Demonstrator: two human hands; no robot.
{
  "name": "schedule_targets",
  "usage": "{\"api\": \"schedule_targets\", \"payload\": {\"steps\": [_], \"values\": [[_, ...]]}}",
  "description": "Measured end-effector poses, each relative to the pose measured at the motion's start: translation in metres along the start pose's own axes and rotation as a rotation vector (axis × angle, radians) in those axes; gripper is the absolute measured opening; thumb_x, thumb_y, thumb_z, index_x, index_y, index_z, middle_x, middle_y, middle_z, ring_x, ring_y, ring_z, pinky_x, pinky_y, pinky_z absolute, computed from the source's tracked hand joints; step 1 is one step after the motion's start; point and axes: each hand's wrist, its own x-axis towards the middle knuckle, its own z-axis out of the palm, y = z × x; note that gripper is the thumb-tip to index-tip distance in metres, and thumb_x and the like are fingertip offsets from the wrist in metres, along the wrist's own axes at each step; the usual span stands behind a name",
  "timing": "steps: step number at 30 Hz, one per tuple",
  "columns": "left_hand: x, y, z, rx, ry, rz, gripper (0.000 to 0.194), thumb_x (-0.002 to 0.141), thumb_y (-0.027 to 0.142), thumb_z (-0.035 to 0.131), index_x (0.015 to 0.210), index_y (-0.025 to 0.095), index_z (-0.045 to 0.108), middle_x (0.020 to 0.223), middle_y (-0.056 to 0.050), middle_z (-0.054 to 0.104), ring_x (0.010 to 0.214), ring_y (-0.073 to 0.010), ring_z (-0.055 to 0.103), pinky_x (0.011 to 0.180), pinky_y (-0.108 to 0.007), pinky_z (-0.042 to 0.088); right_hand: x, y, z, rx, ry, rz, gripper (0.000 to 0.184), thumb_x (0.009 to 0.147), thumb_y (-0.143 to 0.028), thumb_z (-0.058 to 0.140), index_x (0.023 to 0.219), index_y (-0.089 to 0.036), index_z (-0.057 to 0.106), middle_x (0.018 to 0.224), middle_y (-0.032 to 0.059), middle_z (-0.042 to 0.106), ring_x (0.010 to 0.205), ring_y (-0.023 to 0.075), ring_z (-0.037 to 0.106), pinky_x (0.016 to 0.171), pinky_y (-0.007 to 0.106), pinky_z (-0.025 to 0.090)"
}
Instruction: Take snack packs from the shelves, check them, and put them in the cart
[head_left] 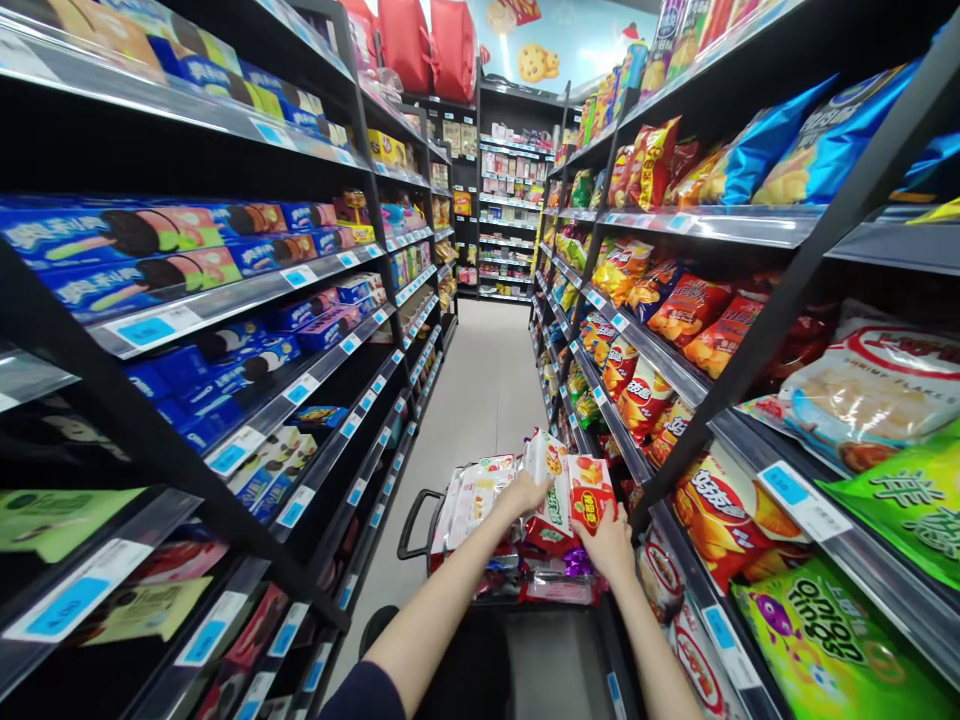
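Low in the aisle, my right hand (609, 545) grips the lower right edge of a red and white snack box (591, 490) with an oval label. My left hand (528, 492) is at the left side of a white, red and green snack pack (553, 500) with a cookie picture, its fingertips closed on that edge. Both packs stand side by side above a basket (414, 530) with a black handle. White and red packs (476, 500) fill its left part. Red and purple wrapped packs (559, 585) lie nearer me, partly hidden by my arms.
Shelves on the left hold blue cookie boxes (135, 230). On the right are shelves of chip bags (697, 310) and green candy bags (840, 640), close beside my right arm. The grey aisle floor (487, 370) runs to a back shelf (514, 200).
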Motion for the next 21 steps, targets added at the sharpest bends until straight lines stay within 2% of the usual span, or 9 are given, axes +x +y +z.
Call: {"api": "schedule_targets", "payload": {"steps": [5,7,9,12,15,17,19,21], "values": [[-0.036,-0.011,-0.015,0.152,0.024,-0.001,0.082,0.079,0.064,0.031,0.133,0.003,0.033,0.121,-0.027,0.052,0.112,-0.04,0.049,0.09,-0.047,0.037,-0.001,0.001,0.0,0.029,0.035,0.003,0.086,0.078,-0.057,0.045,0.14,-0.003,0.02,0.141,0.0242,0.02,0.118,0.0397,0.038,0.089,0.041,0.039],[-0.061,-0.018,-0.02,0.194,0.056,0.0,0.077,0.081,0.061,0.028,0.135,0.006,0.032,0.119,-0.025,0.054,0.11,-0.0395,0.051,0.088,-0.048,0.037,-0.003,0.002,0.0,0.05,0.072,-0.008,0.083,0.08,-0.056,0.043,0.14,-0.003,0.022,0.141,0.0246,0.021,0.118,0.0403,0.037,0.088,0.043,0.039],[-0.091,-0.031,-0.025,0.194,0.102,0.032,0.069,0.084,0.057,0.027,0.136,0.012,0.031,0.114,-0.018,0.059,0.107,-0.0351,0.054,0.086,-0.044,0.039,-0.007,0.007,-0.002,0.082,0.135,-0.03,0.079,0.081,-0.055,0.041,0.137,-0.002,0.027,0.139,0.0262,0.024,0.118,0.0402,0.038,0.089,0.044,0.038],[-0.145,-0.072,-0.033,0.081,0.196,0.133,0.054,0.086,0.051,0.03,0.129,0.021,0.039,0.101,-0.008,0.064,0.097,-0.0238,0.059,0.082,-0.032,0.042,-0.021,0.021,-0.008,0.165,0.313,-0.091,0.077,0.082,-0.056,0.036,0.131,0.003,0.035,0.133,0.0286,0.032,0.118,0.0379,0.039,0.092,0.045,0.037],[-0.203,-0.132,-0.039,0.022,0.305,0.047,0.046,0.086,0.051,0.033,0.12,0.024,0.047,0.102,-0.004,0.062,0.096,-0.0208,0.058,0.084,-0.031,0.041,-0.049,0.042,-0.016,0.252,0.526,-0.192,0.08,0.081,-0.063,0.031,0.122,0.004,0.046,0.123,0.0284,0.043,0.118,0.0361,0.04,0.095,0.045,0.036],[-0.244,-0.169,-0.043,-0.048,0.314,-0.061,0.043,0.085,0.05,0.036,0.114,0.023,0.051,0.098,-0.004,0.063,0.095,-0.0207,0.058,0.085,-0.032,0.042,-0.074,0.06,-0.021,0.316,0.591,-0.224,0.079,0.079,-0.067,0.034,0.116,0.0,0.052,0.114,0.0254,0.051,0.114,0.0361,0.044,0.096,0.048,0.036],[-0.288,-0.192,-0.049,-0.153,0.325,-0.129,0.04,0.084,0.05,0.04,0.106,0.021,0.057,0.093,-0.004,0.064,0.092,-0.0203,0.059,0.084,-0.031,0.044,-0.098,0.078,-0.024,0.412,0.518,-0.2,0.073,0.074,-0.07,0.041,0.115,-0.011,0.054,0.106,0.0194,0.056,0.105,0.0358,0.05,0.088,0.051,0.042],[-0.333,-0.19,-0.061,-0.246,0.37,-0.12,0.036,0.084,0.047,0.044,0.098,0.019,0.061,0.086,-0.004,0.065,0.085,-0.0187,0.061,0.079,-0.028,0.046,-0.118,0.095,-0.023,0.52,0.309,-0.251,0.071,0.074,-0.07,0.042,0.126,-0.021,0.046,0.106,0.0147,0.056,0.104,0.0332,0.052,0.075,0.05,0.049]]}}
